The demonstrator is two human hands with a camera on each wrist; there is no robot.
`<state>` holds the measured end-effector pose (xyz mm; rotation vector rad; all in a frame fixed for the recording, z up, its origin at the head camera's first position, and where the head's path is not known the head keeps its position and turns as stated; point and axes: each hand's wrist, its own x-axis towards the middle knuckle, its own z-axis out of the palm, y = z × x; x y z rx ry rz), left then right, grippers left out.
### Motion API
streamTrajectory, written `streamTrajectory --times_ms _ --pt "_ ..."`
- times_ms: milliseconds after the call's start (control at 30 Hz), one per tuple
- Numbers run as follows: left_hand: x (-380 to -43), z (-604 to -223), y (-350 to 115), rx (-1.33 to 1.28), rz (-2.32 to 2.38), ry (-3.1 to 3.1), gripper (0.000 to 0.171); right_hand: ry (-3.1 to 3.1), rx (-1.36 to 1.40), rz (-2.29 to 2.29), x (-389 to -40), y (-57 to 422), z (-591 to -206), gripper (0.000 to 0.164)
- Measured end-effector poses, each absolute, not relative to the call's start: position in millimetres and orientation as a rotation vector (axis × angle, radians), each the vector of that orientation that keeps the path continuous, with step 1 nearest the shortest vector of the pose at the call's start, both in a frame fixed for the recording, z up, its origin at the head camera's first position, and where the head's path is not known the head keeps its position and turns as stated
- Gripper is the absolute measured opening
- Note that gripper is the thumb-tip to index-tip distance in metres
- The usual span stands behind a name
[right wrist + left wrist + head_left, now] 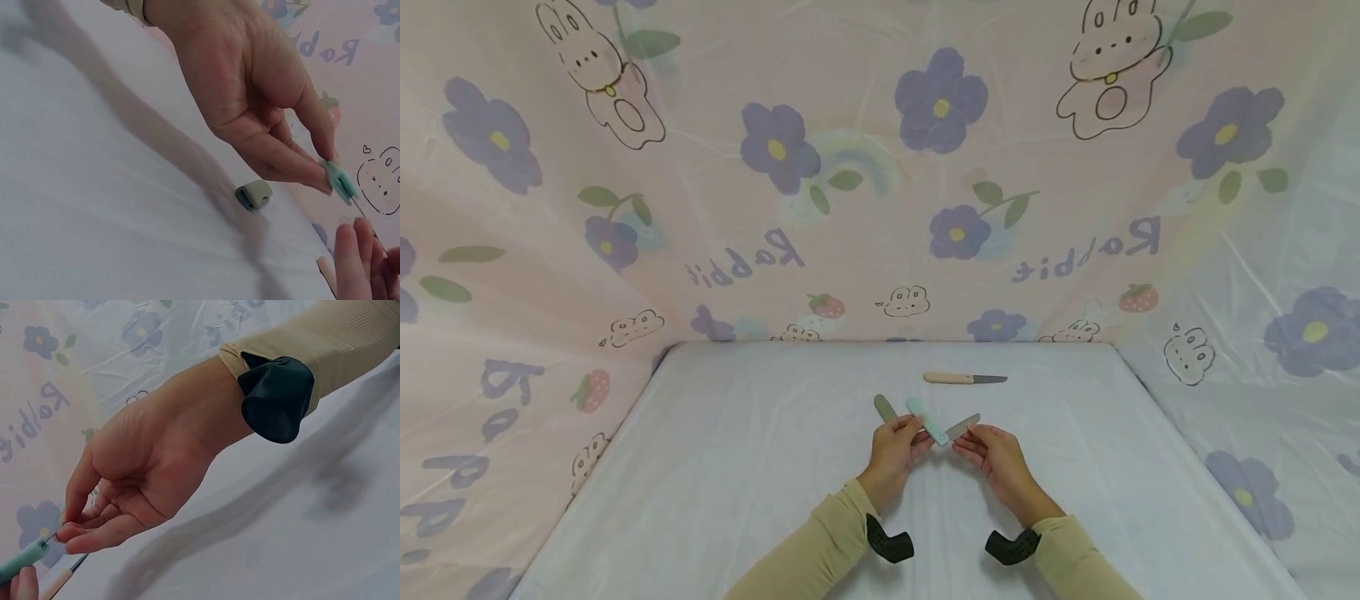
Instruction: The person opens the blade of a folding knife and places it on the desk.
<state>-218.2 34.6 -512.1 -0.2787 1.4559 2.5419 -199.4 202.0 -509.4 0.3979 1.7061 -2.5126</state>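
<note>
Between both hands is a mint-green folding knife (pixel 927 421), its grey blade (pixel 962 426) swung partly out at an angle to the handle. My left hand (pixel 891 454) pinches the handle between thumb and fingers. With thumb and fingertips, my right hand (pixel 998 462) pinches the blade near its tip. In the left wrist view my right hand (pixel 147 462) appears large, with the mint handle at lower left. The right wrist view shows my left hand (pixel 250 94) holding the handle's end. An olive-green folding knife (pixel 884 407) lies on the table, partly hidden behind my left hand.
A knife with a beige handle (pixel 947 377) lies farther back, its blade out and pointing right. White cloth covers the table (pixel 737 450). A patterned curtain (pixel 857 242) hangs behind and at both sides. Black wrist devices (pixel 891 542) sit on both wrists.
</note>
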Motion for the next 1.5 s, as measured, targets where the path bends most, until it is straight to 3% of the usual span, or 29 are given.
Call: streamTrajectory --times_ms 1000,1500 --pt "-213.8 -506.7 62.3 -0.562 2.842 1.372 0.023 1.619 0.577 -2.867 -190.1 175.1 -513.3 0.014" --pt "-210.9 -503.3 68.9 -0.627 2.903 1.279 0.028 1.591 0.673 -2.987 -181.6 161.0 -515.9 0.021"
